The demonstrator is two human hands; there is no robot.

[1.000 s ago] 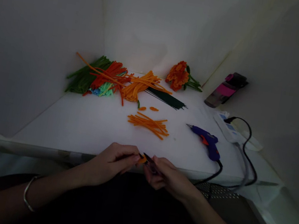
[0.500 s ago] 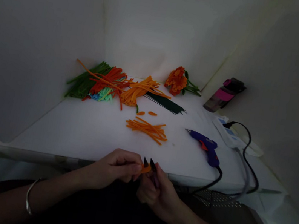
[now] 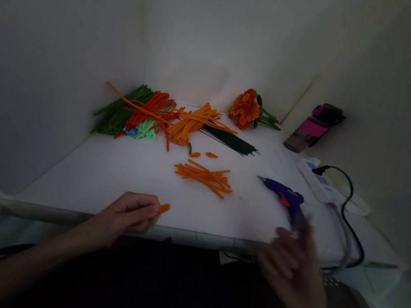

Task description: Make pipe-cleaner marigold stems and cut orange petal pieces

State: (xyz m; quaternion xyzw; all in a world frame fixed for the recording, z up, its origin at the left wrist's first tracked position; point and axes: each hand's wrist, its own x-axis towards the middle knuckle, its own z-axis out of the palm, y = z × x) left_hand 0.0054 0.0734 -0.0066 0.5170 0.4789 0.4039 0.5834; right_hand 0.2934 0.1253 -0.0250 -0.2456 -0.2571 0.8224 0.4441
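Note:
My left hand (image 3: 132, 214), closed at the table's front edge, pinches a short orange pipe-cleaner piece (image 3: 164, 208) whose fuzzy end sticks out to the right. Out to the right is my right hand (image 3: 289, 265), blurred by motion, with its fingers curled. Dark scissors (image 3: 301, 222) project upward from it, smeared and partly hidden by the fingers. Just behind them lies a blue hot glue gun (image 3: 284, 191) with a red trigger. Cut orange pipe cleaners (image 3: 205, 176) form a loose pile mid-table. Two small orange pieces (image 3: 211, 155) lie beyond that pile.
Bundles of green (image 3: 120, 113), red (image 3: 154, 106) and orange pipe cleaners (image 3: 190, 125) lie at the back left, near dark green stems (image 3: 233, 142). Orange flowers (image 3: 245, 109) rest by the back wall. A bottle (image 3: 312, 130) and a corded power strip (image 3: 319, 181) are at right.
My hands have moved apart. The left went left with the orange piece; the right swung right with the scissors, away from that piece and close to the glue gun.

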